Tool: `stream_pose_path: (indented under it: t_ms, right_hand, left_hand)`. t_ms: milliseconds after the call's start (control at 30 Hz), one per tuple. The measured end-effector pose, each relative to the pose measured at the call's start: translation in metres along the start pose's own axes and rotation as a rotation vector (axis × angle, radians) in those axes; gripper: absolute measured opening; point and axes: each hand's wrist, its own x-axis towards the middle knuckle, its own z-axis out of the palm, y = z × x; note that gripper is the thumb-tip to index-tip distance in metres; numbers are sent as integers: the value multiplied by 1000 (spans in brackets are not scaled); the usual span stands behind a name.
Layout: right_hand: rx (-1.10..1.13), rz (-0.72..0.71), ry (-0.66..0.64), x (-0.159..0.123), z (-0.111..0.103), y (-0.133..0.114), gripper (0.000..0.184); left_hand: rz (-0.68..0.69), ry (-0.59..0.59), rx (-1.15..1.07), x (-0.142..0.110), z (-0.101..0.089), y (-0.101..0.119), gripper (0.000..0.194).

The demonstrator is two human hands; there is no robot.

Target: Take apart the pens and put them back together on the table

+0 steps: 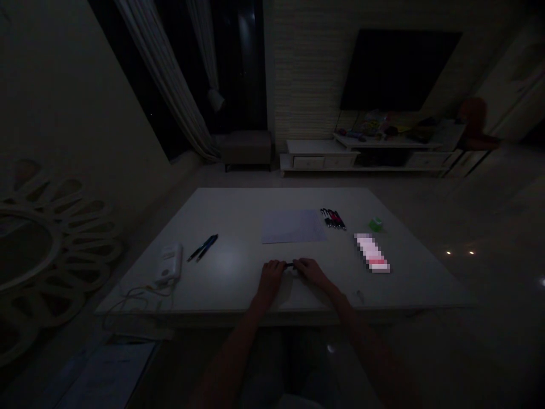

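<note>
My left hand (272, 274) and my right hand (312, 270) are close together over the near middle of the white table (238, 207). Both are closed round the ends of a slim dark pen (289, 265), held level between them. Only its short middle part shows; the fingers hide the rest. Just beyond my hands lies a sheet of paper (293, 226). To the right of the paper, several pens (333, 218) lie side by side. Two more dark pens (203, 248) rest on the left of the table.
A lit phone (372, 253) and a small green object (375, 224) lie on the right. A white power strip (169, 263) with cables (145, 291) sits at the left edge. A small pale object (360, 296) lies near the front edge. The room is dim.
</note>
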Motion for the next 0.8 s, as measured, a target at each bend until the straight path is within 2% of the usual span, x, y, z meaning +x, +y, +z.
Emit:
stream_pose_path:
  t_ms: [67,167,300,433,567,700,800]
  right_hand:
    - [35,-9,-11,-1,0,-2,48]
    - [20,51,-8,-2,1,-3,55]
    - [17,-7,8,-2,2,-2,48]
    - [44,57,-3,-3,3,-1,53]
    - [97,12,12,-5,4,-1,46]
    - [47,42,28,-5,5,1,53]
    - [49,-1,25,-4,6,3,49]
  left_hand:
    - [12,6,-3,0,1,-1,15]
    - [32,-2,2,0,1,0,15]
    - [11,-15,4,1,-2,1,15]
    - [37,-17,-5,0,-1,1,14]
    - [44,6,-2,0,2,-1,16]
    - [54,23,8,0,2,0,17]
    - [47,27,14,0,-1,1,17]
